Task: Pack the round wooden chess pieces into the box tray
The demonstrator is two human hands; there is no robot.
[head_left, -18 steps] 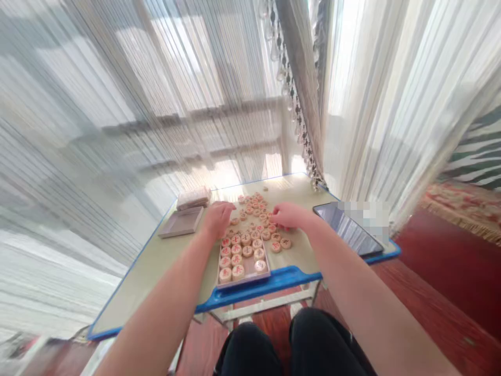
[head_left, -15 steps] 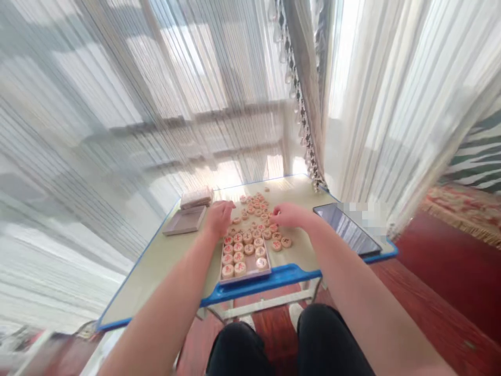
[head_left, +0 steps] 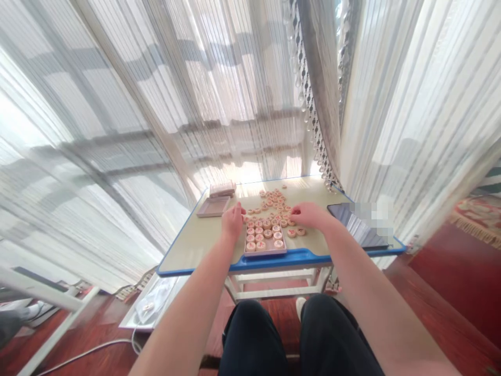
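Note:
An open shallow box (head_left: 265,254) at the table's front edge holds rows of round wooden Chinese chess pieces (head_left: 259,237) with red and dark characters. A gap shows in its front row. My left hand (head_left: 234,222) hovers at the box's far left corner, thumb and fingers slightly apart, with no piece visible in it. To the right of the box, my right hand (head_left: 309,214) has its fingers curled down over a piece among the loose ones; the fingertips partly hide it. More loose Chinese chess pieces (head_left: 274,198) are scattered behind the box, and two (head_left: 296,232) lie beside its right side.
A box lid (head_left: 213,207) lies at the back left, with a stacked packet (head_left: 223,189) behind it. A dark tablet (head_left: 356,227) rests on the right of the blue-edged table (head_left: 195,245). Sheer curtains (head_left: 242,78) hang behind. A white cable (head_left: 97,345) runs across the floor.
The camera view has shifted, so the table appears farther right. My left hand has its fingers more bent, near the box corner. My right hand stays over the loose pieces on the right.

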